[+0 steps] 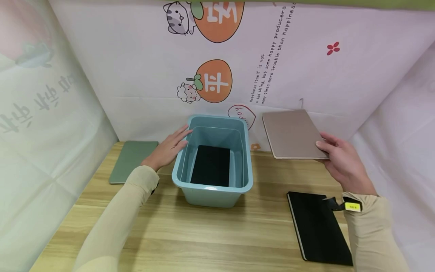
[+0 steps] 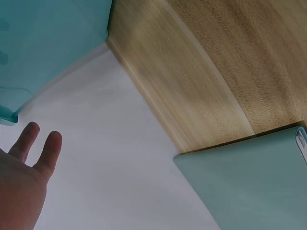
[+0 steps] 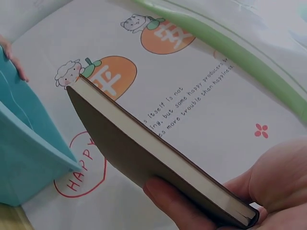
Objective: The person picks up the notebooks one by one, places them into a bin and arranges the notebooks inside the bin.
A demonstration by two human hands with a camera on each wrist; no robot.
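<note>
My right hand (image 1: 343, 160) pinches a taupe notebook (image 1: 293, 134) by its near right corner, thumb on the cover. The notebook is held above the table, to the right of a blue plastic bin (image 1: 212, 196). In the right wrist view the notebook's cream page edge (image 3: 158, 148) shows between its covers. At the bin's left rim is my left hand (image 1: 168, 149), fingers extended; the left wrist view shows two of its fingers straight. Flat on the bin's floor lies a black notebook (image 1: 211, 166).
Another black notebook (image 1: 319, 228) lies on the wooden table (image 1: 210, 241) at the right, near my right forearm. A green notebook (image 1: 130, 160) lies at the left, behind my left wrist. White printed cloth (image 1: 136, 75) hangs behind and at both sides.
</note>
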